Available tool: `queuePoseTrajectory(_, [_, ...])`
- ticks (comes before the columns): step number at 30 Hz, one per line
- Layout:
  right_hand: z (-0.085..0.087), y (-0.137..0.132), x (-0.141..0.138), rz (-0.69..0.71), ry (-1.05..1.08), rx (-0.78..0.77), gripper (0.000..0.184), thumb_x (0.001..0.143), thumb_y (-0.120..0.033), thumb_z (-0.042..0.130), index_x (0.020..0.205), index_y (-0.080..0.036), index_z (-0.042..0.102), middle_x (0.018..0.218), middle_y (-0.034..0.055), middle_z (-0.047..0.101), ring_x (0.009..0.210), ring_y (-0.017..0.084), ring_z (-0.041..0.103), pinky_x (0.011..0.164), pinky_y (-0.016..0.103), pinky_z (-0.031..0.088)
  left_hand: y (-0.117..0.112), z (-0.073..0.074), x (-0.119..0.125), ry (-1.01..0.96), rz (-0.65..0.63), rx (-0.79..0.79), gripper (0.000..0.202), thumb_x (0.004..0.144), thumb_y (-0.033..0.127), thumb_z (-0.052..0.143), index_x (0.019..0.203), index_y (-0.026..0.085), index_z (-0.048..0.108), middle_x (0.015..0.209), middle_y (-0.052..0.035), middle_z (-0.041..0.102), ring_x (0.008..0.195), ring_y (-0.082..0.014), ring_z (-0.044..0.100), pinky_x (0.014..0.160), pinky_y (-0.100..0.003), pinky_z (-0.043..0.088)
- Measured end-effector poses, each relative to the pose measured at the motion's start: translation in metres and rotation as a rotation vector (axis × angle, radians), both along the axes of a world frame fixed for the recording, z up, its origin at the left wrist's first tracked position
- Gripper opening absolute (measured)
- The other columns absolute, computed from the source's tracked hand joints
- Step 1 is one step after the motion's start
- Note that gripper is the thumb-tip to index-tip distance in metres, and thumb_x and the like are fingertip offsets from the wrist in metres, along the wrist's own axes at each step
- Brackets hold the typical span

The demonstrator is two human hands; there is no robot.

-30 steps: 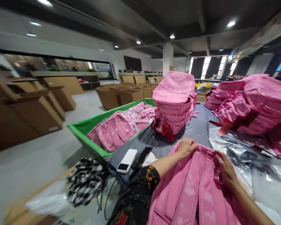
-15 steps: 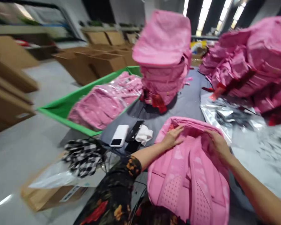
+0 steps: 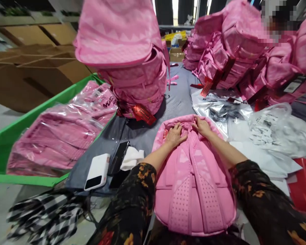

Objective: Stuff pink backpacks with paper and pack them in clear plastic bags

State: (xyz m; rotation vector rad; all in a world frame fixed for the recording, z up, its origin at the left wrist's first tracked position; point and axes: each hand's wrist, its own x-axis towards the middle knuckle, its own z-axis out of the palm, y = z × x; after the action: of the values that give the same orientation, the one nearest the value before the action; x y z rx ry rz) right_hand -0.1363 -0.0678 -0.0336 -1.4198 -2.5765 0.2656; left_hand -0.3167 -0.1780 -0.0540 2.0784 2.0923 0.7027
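One pink backpack (image 3: pixel 192 194), padded back up, under two hands: left hand (image 3: pixel 175 135) spread flat near its top edge, right hand (image 3: pixel 202 126) curled onto the fabric there.

From my remote station I log a grey-covered worktop (image 3: pixel 178 98) carrying the following. A pink backpack (image 3: pixel 193 194) lies flat near the front edge, padded mesh back panel facing up. To its left, a white power bank (image 3: pixel 97 172) lies just beside a black phone (image 3: pixel 118 157), which touches a white cloth (image 3: pixel 131 158). Farther along sits a stack of pink backpacks (image 3: pixel 132 78). On the right, clear plastic sheeting (image 3: pixel 216 112) lies directly on the surface, against a heaped pile of pink backpacks (image 3: pixel 226 44).
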Motion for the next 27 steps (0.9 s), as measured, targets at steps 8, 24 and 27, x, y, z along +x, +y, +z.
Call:
queuePoseTrajectory(8, [0.026,-0.023,-0.008,0.148,0.140,0.293,0.043,0.093,-0.018,0.052,0.136,-0.013,0.056,0.133,0.0212,0.063,0.123,0.032,0.059,0.104,0.046,0.048,-0.023,0.018,0.020,-0.065,0.095,-0.092,0.058,0.093,0.053,0.059,0.140,0.018,0.055,0.163,-0.0146,0.040,0.143,-0.0314,0.047,0.113,-0.049,0.042])
queuePoseTrajectory(24, [0.080,-0.006,-0.187,0.703,-0.609,-0.082,0.031,0.071,-0.018,0.078,0.102,-0.014,0.074,0.103,0.0101,0.076,0.090,0.020,0.066,0.074,0.024,0.044,-0.032,-0.004,0.039,0.023,0.154,0.059,0.077,0.084,0.059,0.063,0.143,0.010,0.054,0.153,-0.0235,0.048,0.133,-0.0411,0.050,0.113,-0.057,0.039])
queuePoseTrajectory(27, [0.069,-0.007,-0.195,0.656,-0.602,-0.075,0.036,0.068,-0.012,0.077,0.103,-0.016,0.072,0.105,0.0094,0.076,0.090,0.020,0.067,0.074,0.024,0.045,-0.031,-0.005,0.036,0.015,0.071,0.133,0.062,0.086,0.047,0.064,0.136,0.011,0.060,0.144,-0.0228,0.056,0.139,-0.0416,0.044,0.119,-0.058,0.033])
